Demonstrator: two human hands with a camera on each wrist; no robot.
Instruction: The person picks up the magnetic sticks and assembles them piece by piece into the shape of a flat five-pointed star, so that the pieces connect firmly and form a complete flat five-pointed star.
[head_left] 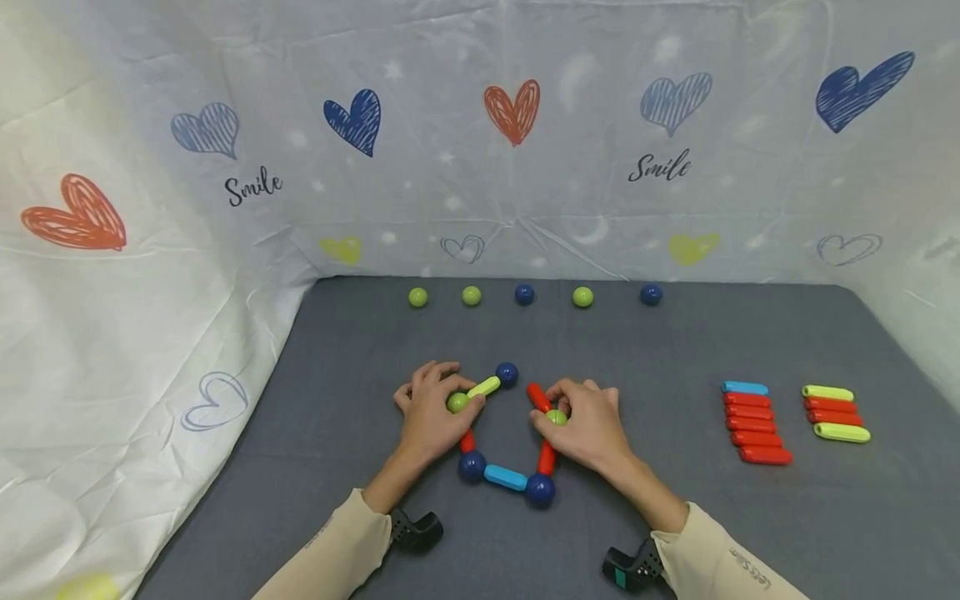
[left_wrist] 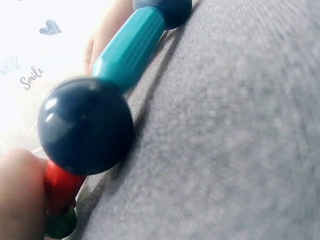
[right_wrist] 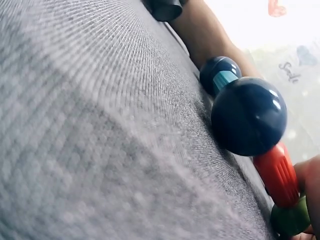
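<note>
My left hand (head_left: 432,417) pinches a green ball (head_left: 457,403) between thumb and fingers. From that ball a yellow-green rod (head_left: 483,387) runs up to a dark blue ball (head_left: 507,374), and a red rod (head_left: 467,441) runs down to another blue ball (left_wrist: 86,126). A light blue rod (head_left: 506,477) links this ball to a blue ball (head_left: 540,491) at the lower right. There, a red rod (right_wrist: 278,175) leads up to a green ball (head_left: 557,417) gripped by my right hand (head_left: 592,423). Another red rod (head_left: 538,397) points up-left from it, its far end free.
Along the table's far edge sit several loose balls, green ones (head_left: 471,296) and blue ones (head_left: 651,294). At the right lie two columns of rods: red rods (head_left: 750,412) under a blue rod (head_left: 745,387), and red rods (head_left: 832,405) between yellow-green rods (head_left: 842,432).
</note>
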